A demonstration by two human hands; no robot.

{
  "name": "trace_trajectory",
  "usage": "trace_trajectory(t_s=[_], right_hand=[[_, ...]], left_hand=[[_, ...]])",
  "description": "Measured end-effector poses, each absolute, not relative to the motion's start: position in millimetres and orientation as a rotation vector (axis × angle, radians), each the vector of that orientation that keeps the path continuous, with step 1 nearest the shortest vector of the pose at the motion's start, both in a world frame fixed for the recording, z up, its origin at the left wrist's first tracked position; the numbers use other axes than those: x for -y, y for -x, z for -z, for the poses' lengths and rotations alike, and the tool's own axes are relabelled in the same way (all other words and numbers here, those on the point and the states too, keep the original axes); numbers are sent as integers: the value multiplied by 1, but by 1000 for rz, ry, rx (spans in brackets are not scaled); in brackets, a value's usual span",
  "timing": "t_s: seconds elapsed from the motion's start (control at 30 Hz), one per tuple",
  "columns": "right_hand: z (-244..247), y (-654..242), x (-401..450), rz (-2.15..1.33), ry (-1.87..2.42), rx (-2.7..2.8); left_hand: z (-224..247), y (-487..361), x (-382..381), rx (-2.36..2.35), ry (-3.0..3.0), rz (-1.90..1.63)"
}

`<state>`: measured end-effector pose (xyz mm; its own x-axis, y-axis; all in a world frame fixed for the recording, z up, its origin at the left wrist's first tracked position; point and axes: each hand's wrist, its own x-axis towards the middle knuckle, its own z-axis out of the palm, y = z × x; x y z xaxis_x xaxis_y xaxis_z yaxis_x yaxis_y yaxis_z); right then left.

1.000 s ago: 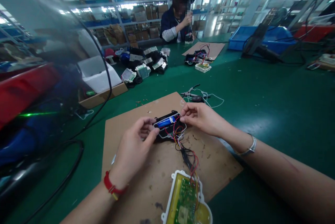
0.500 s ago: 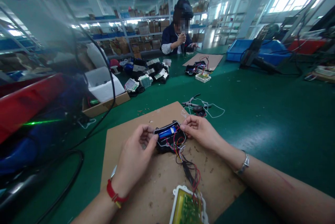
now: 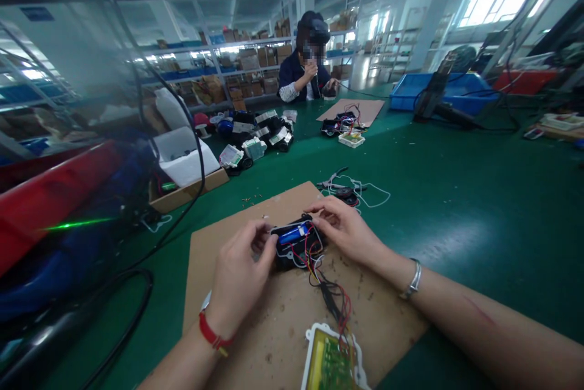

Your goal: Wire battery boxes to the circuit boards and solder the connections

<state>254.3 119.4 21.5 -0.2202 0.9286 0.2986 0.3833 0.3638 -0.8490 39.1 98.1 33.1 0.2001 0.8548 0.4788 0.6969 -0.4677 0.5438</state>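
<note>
A black plastic housing (image 3: 288,261) lies on the brown cardboard sheet (image 3: 255,329), its open side up. Inside sits a blue battery (image 3: 292,233), and a pale grey sealing cord runs along the rim. My left hand (image 3: 244,262) grips the housing's left edge between thumb and fingers. At the upper right corner, the closed fingers of my right hand (image 3: 342,226) hold the rim; the fingertips are partly hidden. Red, black, yellow and white wires (image 3: 326,292) lead from the housing down to a white-framed part with a green circuit board (image 3: 333,356).
Beyond the cardboard lie pliers (image 3: 335,178) and a loop of white cord. Small screws (image 3: 250,200) are scattered on the green table. Black and white units (image 3: 255,134) are piled at back left. Across the table sits a co-worker (image 3: 303,67). A blue bin (image 3: 442,92) stands at back right.
My right hand's fingers have moved slightly inward and over the housing's upper right corner. The housing looks tilted a little differently. The whole view has shifted slightly downward.
</note>
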Motion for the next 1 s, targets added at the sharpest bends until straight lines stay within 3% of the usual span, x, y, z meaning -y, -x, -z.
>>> trace_trajectory(t_s=[0.2,0.5,1.0], right_hand=[[-26,-251,-123,-706,1022,1938],[-54,-242,-130,-643,1149,1985],[-24,-250,-133,-1363,1107,1419]], left_hand=[[-27,-44,-101,-1394,-2279,-1296],[-24,-40,-97,-1322,-2224,-1342],[-24,-42,-100,-1419,-2343,-1223]])
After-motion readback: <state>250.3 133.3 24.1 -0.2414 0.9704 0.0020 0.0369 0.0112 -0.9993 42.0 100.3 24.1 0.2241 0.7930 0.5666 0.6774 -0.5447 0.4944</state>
